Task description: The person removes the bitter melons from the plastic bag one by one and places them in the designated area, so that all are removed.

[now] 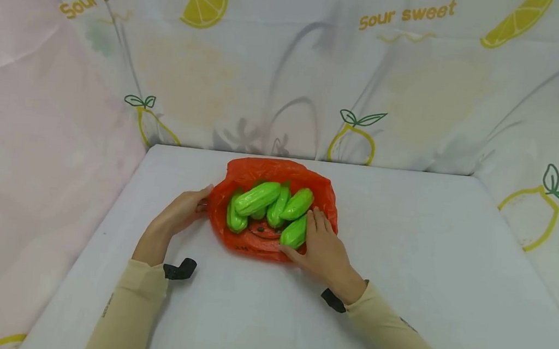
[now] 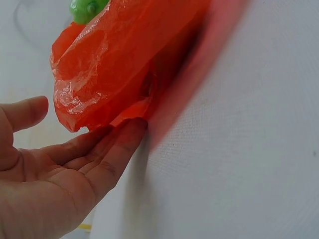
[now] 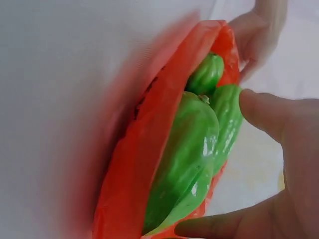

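Note:
On the white table a red plastic bag, its mouth spread wide, holds several glossy, ribbed green vegetables; a dark smile-like print shows on its inside. My left hand is at the bag's left side; in the left wrist view its extended fingers touch the lower edge, the thumb apart from the plastic. Over the bag's right side my right hand reaches in, thumb and fingers spread about the nearest vegetable. In the right wrist view the fingertips are right at that vegetable's lower end.
The white table extends around the bag. Behind it hangs a pale cloth printed with lemons and words, and a pinkish cloth hangs at the left. Black straps with small mounts are on both wrists.

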Motion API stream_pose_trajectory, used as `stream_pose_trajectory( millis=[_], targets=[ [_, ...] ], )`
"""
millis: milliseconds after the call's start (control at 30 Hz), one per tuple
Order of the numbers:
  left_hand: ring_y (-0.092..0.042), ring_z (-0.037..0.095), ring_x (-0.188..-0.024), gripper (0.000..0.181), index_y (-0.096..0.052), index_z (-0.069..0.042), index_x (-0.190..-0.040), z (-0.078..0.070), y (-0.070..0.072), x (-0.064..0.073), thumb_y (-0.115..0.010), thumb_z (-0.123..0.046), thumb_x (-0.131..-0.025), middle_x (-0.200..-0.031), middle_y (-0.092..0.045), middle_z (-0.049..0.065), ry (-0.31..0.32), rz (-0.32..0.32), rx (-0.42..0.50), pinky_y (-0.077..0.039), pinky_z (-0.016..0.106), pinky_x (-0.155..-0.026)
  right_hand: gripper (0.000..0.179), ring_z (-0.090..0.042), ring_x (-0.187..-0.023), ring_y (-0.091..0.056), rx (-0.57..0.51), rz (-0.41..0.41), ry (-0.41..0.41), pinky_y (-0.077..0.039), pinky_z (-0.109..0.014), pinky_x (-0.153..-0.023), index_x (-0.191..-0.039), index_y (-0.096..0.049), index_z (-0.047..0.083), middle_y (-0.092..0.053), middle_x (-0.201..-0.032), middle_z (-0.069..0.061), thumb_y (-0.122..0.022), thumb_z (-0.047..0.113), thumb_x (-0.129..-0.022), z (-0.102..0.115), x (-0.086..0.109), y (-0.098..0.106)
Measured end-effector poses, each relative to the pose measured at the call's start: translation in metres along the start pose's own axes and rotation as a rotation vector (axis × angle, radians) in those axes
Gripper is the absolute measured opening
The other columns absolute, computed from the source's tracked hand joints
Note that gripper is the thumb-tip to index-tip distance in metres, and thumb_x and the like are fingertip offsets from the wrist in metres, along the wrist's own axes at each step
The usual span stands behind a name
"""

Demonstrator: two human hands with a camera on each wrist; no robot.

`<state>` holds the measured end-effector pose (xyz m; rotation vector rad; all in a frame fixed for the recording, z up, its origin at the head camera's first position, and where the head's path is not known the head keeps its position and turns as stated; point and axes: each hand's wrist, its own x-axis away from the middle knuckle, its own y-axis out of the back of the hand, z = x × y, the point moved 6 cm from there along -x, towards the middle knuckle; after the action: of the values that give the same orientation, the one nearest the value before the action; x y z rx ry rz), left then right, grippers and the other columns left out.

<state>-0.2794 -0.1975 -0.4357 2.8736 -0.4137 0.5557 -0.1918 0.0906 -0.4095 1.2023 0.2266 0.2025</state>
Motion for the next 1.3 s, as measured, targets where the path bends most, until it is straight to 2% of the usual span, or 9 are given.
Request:
stream_pose_trajectory(
  millis=[167, 333, 533, 733, 900, 1000, 1100, 1300],
  targets=[
    [-0.044, 0.024, -0.131, 0.064, -0.031, 0.004, -0.150, 0.000, -0.002, -0.001, -0.036, -0.042, -0.106, -0.151, -0.037, 0.019, 0.009, 0.012, 0.007, -0.031, 0.041, -0.118, 0.105, -0.044, -0.138, -0.038, -0.021, -0.042, -0.025, -0.045, -0.053, -0.104, -0.144, -0.033, -0.013, -0.036, -0.150, -0.030, -0.063, 0.066, -0.083, -0.004, -0.004, -0.006],
    [-0.041, 0.028, -0.134, 0.065, -0.031, 0.005, -0.150, 0.002, -0.004, -0.002, -0.038, -0.042, -0.105, -0.151, -0.036, 0.019, 0.012, 0.008, -0.004, -0.031, 0.043, -0.118, 0.103, -0.044, -0.138, -0.037, -0.049, -0.064, -0.013, -0.043, -0.051, -0.106, -0.143, -0.033, -0.013, -0.034, -0.150, -0.031, -0.064, 0.064, -0.083, -0.006, -0.007, -0.011],
    [-0.039, 0.030, -0.138, 0.066, -0.030, 0.008, -0.149, 0.005, -0.004, -0.006, -0.040, -0.041, -0.105, -0.154, -0.034, 0.019, 0.017, 0.013, -0.026, -0.033, 0.041, -0.116, 0.108, -0.046, -0.137, -0.038, -0.057, -0.052, -0.040, -0.041, -0.054, -0.108, -0.146, -0.030, -0.012, -0.032, -0.152, -0.030, -0.068, 0.064, -0.080, -0.012, -0.008, -0.008],
    [-0.043, 0.025, -0.132, 0.065, -0.032, 0.006, -0.149, 0.006, 0.000, -0.006, -0.039, -0.042, -0.105, -0.152, -0.037, 0.018, 0.023, -0.003, -0.019, -0.040, 0.033, -0.112, 0.105, -0.044, -0.138, -0.037, -0.058, -0.038, -0.027, -0.041, -0.053, -0.108, -0.145, -0.032, -0.012, -0.035, -0.150, -0.029, -0.070, 0.061, -0.080, -0.012, -0.010, -0.009],
    [-0.049, 0.016, -0.121, 0.067, -0.034, 0.006, -0.148, 0.006, 0.001, -0.006, -0.042, -0.043, -0.104, -0.149, -0.038, 0.016, 0.017, 0.020, -0.025, -0.045, 0.021, -0.100, 0.101, -0.041, -0.141, -0.036, -0.069, -0.031, -0.034, -0.043, -0.052, -0.106, -0.145, -0.033, -0.011, -0.036, -0.150, -0.028, -0.072, 0.057, -0.081, -0.012, -0.011, -0.009],
    [-0.051, 0.011, -0.113, 0.067, -0.034, 0.008, -0.147, 0.006, 0.000, -0.006, -0.043, -0.042, -0.104, -0.147, -0.039, 0.016, 0.011, 0.031, -0.041, -0.046, 0.018, -0.096, 0.099, -0.039, -0.142, -0.035, -0.075, -0.016, -0.042, -0.043, -0.052, -0.106, -0.145, -0.034, -0.011, -0.036, -0.150, -0.027, -0.071, 0.056, -0.082, -0.011, -0.011, -0.009],
    [-0.052, 0.009, -0.112, 0.070, -0.034, 0.007, -0.147, 0.006, -0.001, -0.006, -0.045, -0.045, -0.102, -0.147, -0.039, 0.015, 0.015, 0.034, -0.039, -0.045, 0.020, -0.098, 0.098, -0.039, -0.142, -0.034, -0.083, -0.001, -0.048, -0.043, -0.052, -0.107, -0.146, -0.034, -0.011, -0.036, -0.151, -0.027, -0.070, 0.055, -0.083, -0.011, -0.011, -0.007],
    [-0.050, 0.013, -0.119, 0.073, -0.035, 0.007, -0.147, 0.006, -0.001, -0.006, -0.048, -0.048, -0.101, -0.149, -0.038, 0.016, 0.025, 0.034, -0.045, -0.038, 0.032, -0.113, 0.095, -0.039, -0.144, -0.032, -0.104, 0.019, -0.051, -0.041, -0.051, -0.108, -0.147, -0.032, -0.009, -0.033, -0.153, -0.026, -0.070, 0.051, -0.084, -0.008, -0.010, -0.002]
  ],
)
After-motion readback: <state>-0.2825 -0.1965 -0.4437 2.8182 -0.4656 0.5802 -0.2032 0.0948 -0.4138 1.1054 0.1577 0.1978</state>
